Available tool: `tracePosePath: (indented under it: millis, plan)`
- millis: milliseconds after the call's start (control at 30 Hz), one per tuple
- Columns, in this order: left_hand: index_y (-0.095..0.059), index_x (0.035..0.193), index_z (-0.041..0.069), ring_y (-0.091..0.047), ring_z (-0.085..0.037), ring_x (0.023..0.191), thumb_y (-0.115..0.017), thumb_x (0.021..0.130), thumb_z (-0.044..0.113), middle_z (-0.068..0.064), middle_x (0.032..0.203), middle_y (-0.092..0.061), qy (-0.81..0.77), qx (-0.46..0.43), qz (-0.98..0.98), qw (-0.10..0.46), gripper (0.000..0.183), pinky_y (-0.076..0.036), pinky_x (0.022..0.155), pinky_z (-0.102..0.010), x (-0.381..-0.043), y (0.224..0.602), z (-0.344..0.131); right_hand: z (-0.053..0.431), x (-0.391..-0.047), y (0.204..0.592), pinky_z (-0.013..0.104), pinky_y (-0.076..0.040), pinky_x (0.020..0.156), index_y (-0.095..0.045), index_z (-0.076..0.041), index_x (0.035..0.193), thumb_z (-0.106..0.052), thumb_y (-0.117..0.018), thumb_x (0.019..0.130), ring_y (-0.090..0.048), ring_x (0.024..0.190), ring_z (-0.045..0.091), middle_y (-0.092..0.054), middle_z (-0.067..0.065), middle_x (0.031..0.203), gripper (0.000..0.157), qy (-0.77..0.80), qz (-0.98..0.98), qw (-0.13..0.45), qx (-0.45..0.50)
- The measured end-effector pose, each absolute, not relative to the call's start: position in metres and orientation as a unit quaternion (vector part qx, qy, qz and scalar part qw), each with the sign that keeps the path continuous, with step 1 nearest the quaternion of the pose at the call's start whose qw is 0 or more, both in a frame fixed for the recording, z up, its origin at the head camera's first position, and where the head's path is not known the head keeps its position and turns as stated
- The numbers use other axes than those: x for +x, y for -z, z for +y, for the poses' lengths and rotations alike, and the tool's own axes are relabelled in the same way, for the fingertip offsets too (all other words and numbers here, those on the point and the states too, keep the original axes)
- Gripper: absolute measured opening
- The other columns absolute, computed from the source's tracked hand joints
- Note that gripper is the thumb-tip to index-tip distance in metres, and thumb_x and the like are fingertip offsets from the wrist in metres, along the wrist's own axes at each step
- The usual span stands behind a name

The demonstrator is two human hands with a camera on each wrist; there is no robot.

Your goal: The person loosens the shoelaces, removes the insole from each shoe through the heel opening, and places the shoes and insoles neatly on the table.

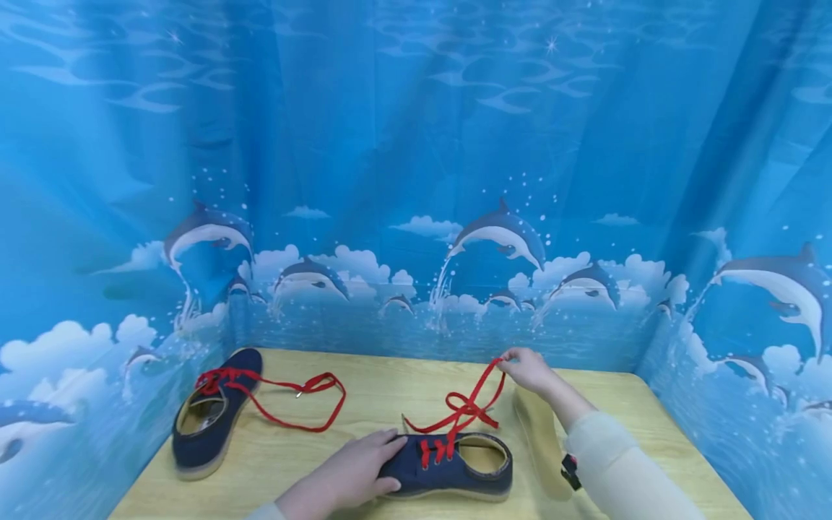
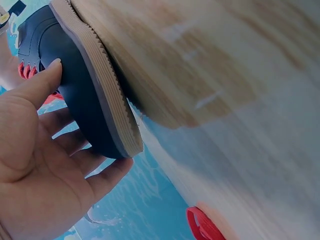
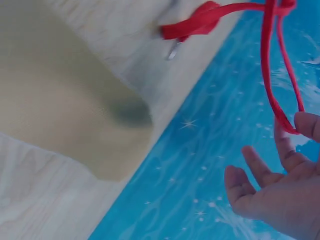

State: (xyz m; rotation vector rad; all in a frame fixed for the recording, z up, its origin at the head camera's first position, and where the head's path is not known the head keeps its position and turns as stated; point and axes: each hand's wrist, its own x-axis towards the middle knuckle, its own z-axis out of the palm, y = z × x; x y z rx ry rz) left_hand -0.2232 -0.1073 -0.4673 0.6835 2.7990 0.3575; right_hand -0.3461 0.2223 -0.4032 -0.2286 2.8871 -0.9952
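A navy canvas shoe (image 1: 412,466) lies at the front middle of the table, its opening towards the right. My left hand (image 1: 354,466) grips its toe, thumb on one side and fingers along the other, as the left wrist view shows. Above the table's far edge, my right hand (image 1: 529,372) pinches a loop of this shoe's red shoelace (image 3: 200,21) between thumb and finger, drawing it upward from the eyelets. A loose knot or crossing of the lace hangs below the hand. The other right fingers are slightly bent and hold nothing.
A second navy shoe (image 1: 206,448) with trailing red laces (image 1: 315,428) stands at the left. A beige insole-shaped piece (image 1: 541,448) lies under my right forearm. Behind the wooden table (image 1: 383,372) hangs a blue dolphin-print curtain (image 1: 416,159).
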Motion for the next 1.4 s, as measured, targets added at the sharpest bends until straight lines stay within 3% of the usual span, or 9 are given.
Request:
tracePosePath:
  millis: [100,167,267,433,633,867,1000,1133,1400]
  plan:
    - [-0.048,0.15,0.029,-0.043,-0.025,0.14,-0.066,0.092,0.054,-0.003,0.154,-0.045,-0.125,0.23,0.957,0.125,0.066,-0.044,0.105,-0.058,-0.224,0.467,-0.107,0.224,-0.348,0.41,0.07,-0.032,0.105,-0.069,0.001,0.112,-0.019,-0.056,0.099,-0.032,0.131,0.06,-0.059,0.027,0.129,0.027,0.296,0.952,0.028,-0.066]
    - [-0.048,0.15,0.029,-0.043,-0.025,0.14,-0.065,0.092,0.054,-0.003,0.154,-0.044,-0.126,0.23,0.957,0.126,0.066,-0.044,0.105,-0.057,-0.224,0.468,-0.107,0.224,-0.348,0.414,0.069,-0.034,0.103,-0.069,0.002,0.114,-0.016,-0.056,0.099,-0.032,0.13,0.06,-0.058,0.027,0.13,0.027,0.288,0.955,0.026,-0.062]
    - [-0.048,0.15,0.029,-0.042,-0.025,0.141,-0.065,0.092,0.054,-0.003,0.155,-0.044,-0.126,0.233,0.956,0.124,0.066,-0.044,0.105,-0.057,-0.224,0.468,-0.107,0.222,-0.347,0.42,0.064,-0.038,0.099,-0.07,0.0,0.111,-0.011,-0.058,0.097,-0.037,0.127,0.056,-0.059,0.027,0.129,0.022,0.275,0.958,0.014,-0.08]
    - [-0.048,0.15,0.028,-0.042,-0.025,0.141,-0.066,0.092,0.053,-0.003,0.155,-0.044,-0.13,0.231,0.956,0.125,0.066,-0.043,0.105,-0.059,-0.224,0.468,-0.108,0.211,-0.342,0.432,0.065,-0.032,0.106,-0.074,-0.008,0.102,-0.006,-0.066,0.095,-0.045,0.126,0.047,-0.063,0.019,0.124,0.011,0.241,0.952,-0.004,-0.187]
    - [-0.048,0.15,0.029,-0.043,-0.025,0.14,-0.066,0.092,0.054,-0.003,0.155,-0.044,-0.128,0.232,0.956,0.126,0.066,-0.044,0.104,-0.059,-0.225,0.469,-0.108,0.196,-0.331,0.44,0.073,-0.03,0.103,-0.075,-0.015,0.098,-0.003,-0.07,0.091,-0.034,0.133,0.051,-0.05,0.025,0.141,0.015,0.215,0.934,0.039,-0.282]
    - [-0.049,0.15,0.028,-0.044,-0.026,0.14,-0.067,0.091,0.053,-0.004,0.154,-0.044,-0.128,0.233,0.956,0.123,0.067,-0.044,0.105,-0.058,-0.223,0.468,-0.106,0.189,-0.331,0.457,0.072,-0.033,0.1,-0.078,-0.02,0.102,-0.01,-0.08,0.085,-0.036,0.134,0.047,-0.05,0.021,0.143,0.02,0.157,0.924,0.05,-0.345]
    - [-0.048,0.15,0.03,-0.043,-0.025,0.14,-0.066,0.091,0.054,-0.002,0.155,-0.044,-0.13,0.228,0.955,0.135,0.067,-0.044,0.105,-0.058,-0.225,0.468,-0.105,0.187,-0.329,0.461,0.07,-0.034,0.1,-0.077,-0.023,0.089,-0.013,-0.079,0.086,-0.038,0.133,0.046,-0.052,0.02,0.141,0.011,0.145,0.922,0.043,-0.356]
    - [-0.048,0.15,0.03,-0.043,-0.025,0.14,-0.066,0.091,0.055,-0.002,0.155,-0.044,-0.131,0.229,0.955,0.133,0.067,-0.043,0.105,-0.06,-0.224,0.468,-0.105,0.189,-0.328,0.459,0.071,-0.036,0.097,-0.07,-0.024,0.078,-0.012,-0.076,0.089,-0.04,0.13,0.047,-0.054,0.021,0.138,0.016,0.149,0.921,0.028,-0.359]
    - [-0.048,0.15,0.029,-0.044,-0.026,0.14,-0.066,0.091,0.054,-0.003,0.155,-0.044,-0.126,0.231,0.957,0.125,0.067,-0.043,0.105,-0.06,-0.223,0.467,-0.105,0.202,-0.336,0.435,0.075,-0.027,0.104,-0.069,-0.022,0.081,-0.016,-0.069,0.096,-0.033,0.136,0.049,-0.049,0.02,0.145,0.015,0.196,0.942,-0.023,-0.273]
